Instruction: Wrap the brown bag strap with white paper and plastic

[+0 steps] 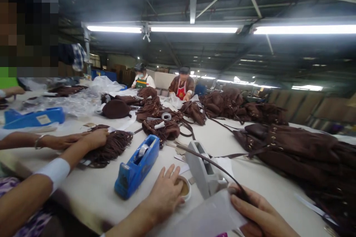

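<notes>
My left hand (164, 194) rests low over the table with its fingers stretched and apart, against the near side of a roll of tape (188, 192). In my right hand (258, 209), thumb and fingers are closed on a thin dark brown strap (222, 167). A white paper or plastic sheet (210, 213) hangs at the same fingertips; whether they pinch it too is hard to make out. Just beyond the hands stands a grey tape dispenser (198, 166). A blue tape dispenser (136, 166) is to the left of my left hand.
Brown fringed bags (303, 144) are heaped at the right, with more bags (222, 103) across the table (91, 189). At left, a co-worker's hands (94, 139) handle a fringed brown piece (114, 150). Clear plastic (75, 100) lies behind. Two people stand at the far side.
</notes>
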### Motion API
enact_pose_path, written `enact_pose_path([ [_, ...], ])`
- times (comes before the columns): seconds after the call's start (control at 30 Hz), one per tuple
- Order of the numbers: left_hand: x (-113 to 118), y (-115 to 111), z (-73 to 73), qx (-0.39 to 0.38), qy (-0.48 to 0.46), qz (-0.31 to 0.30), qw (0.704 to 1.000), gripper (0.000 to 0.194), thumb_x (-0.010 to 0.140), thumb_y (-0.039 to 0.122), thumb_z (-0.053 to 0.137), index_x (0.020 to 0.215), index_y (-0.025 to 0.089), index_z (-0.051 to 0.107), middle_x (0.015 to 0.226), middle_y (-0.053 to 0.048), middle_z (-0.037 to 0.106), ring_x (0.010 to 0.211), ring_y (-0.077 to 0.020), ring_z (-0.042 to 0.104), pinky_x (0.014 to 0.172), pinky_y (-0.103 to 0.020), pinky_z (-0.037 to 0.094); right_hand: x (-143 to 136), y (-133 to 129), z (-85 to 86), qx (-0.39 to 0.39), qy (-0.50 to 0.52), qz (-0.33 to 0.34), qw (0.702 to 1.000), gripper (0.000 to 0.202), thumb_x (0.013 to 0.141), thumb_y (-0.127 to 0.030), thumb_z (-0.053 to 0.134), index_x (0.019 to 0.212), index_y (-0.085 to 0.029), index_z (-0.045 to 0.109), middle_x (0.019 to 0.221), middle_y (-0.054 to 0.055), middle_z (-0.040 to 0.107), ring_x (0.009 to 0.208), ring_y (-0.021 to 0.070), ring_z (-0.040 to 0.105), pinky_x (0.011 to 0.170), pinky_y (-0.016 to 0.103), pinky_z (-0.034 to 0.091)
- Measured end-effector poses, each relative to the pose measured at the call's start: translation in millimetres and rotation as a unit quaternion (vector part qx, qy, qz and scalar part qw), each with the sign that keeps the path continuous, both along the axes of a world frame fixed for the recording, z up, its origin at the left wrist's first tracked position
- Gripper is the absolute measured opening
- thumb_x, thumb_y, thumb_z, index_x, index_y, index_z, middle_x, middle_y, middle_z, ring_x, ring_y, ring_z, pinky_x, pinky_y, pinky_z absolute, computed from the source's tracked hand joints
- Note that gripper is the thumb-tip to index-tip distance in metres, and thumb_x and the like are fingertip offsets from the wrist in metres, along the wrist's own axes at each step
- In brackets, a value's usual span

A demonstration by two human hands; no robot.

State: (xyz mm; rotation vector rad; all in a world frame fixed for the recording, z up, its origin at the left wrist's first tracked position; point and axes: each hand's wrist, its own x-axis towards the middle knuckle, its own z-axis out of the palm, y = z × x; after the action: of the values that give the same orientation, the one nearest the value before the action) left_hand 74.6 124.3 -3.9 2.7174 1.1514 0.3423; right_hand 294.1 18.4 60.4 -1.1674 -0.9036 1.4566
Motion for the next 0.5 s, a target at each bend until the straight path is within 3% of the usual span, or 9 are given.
enact_pose_path([
  [0.1,1,7,-8.0,-0.067,-0.118,0.002,0.991,0.008,0.079,0.019,0.071,0.087,0.016,0.071,0.146,-0.017,0.051,0.145,-0.0363,0.03,0.118,-0.056,0.019,1,0,1.2,0.006,-0.008,0.004,1.0,0.051,0.058,-0.051,0.091,0.082,-0.017,0.062,0.049,-0.013,0.035,0.037,-0.0021,0.016,0.036,0.012,0.011],
  [0.17,-1,7,-3.8,-0.105,-0.196,0.016,0.975,0.014,0.069,0.012,0.075,0.081,0.016,0.067,0.142,-0.017,0.052,0.141,-0.0349,0.036,0.117,-0.049,0.025,0,2,-0.2,0.014,-0.008,0.01,1.0,0.049,0.06,-0.049,0.091,0.082,-0.017,0.062,0.052,-0.012,0.036,0.038,-0.0021,0.017,0.036,0.013,0.011],
  [0.23,-3,1,6.6,-0.122,-0.278,0.035,0.952,0.024,0.066,0.014,0.075,0.087,0.016,0.064,0.142,-0.017,0.051,0.136,-0.0331,0.04,0.113,-0.043,0.03,-2,5,-4.0,0.021,-0.017,0.016,1.0,0.047,0.062,-0.049,0.089,0.083,-0.017,0.063,0.053,-0.012,0.037,0.038,-0.0016,0.017,0.037,0.014,0.011],
  [0.3,-4,-11,20.1,-0.177,-0.382,0.046,0.906,0.025,0.074,0.026,0.068,0.096,0.015,0.063,0.131,-0.016,0.058,0.124,-0.0303,0.05,0.106,-0.041,0.037,-7,9,-10.1,0.034,-0.031,0.013,0.999,0.046,0.064,-0.05,0.088,0.085,-0.016,0.065,0.053,-0.011,0.039,0.039,-0.0004,0.018,0.038,0.016,0.013],
  [0.37,-2,-27,32.5,-0.284,-0.463,0.024,0.839,0.033,0.083,0.041,0.058,0.1,0.013,0.064,0.113,-0.013,0.065,0.108,-0.0277,0.058,0.097,-0.039,0.041,-14,13,-18.1,0.064,-0.031,0.001,0.997,0.045,0.063,-0.05,0.088,0.083,-0.016,0.067,0.057,-0.008,0.044,0.042,0.0018,0.026,0.041,0.017,0.021],
  [0.5,8,-56,42.3,-0.452,-0.471,-0.083,0.753,0.051,0.082,0.057,0.06,0.104,0.012,0.068,0.101,-0.011,0.068,0.095,-0.0248,0.06,0.089,-0.035,0.042,-25,22,-32.8,0.122,-0.022,0.021,0.992,0.046,0.059,-0.051,0.089,0.078,-0.015,0.068,0.062,-0.003,0.053,0.056,0.0095,0.045,0.054,0.023,0.034],
])
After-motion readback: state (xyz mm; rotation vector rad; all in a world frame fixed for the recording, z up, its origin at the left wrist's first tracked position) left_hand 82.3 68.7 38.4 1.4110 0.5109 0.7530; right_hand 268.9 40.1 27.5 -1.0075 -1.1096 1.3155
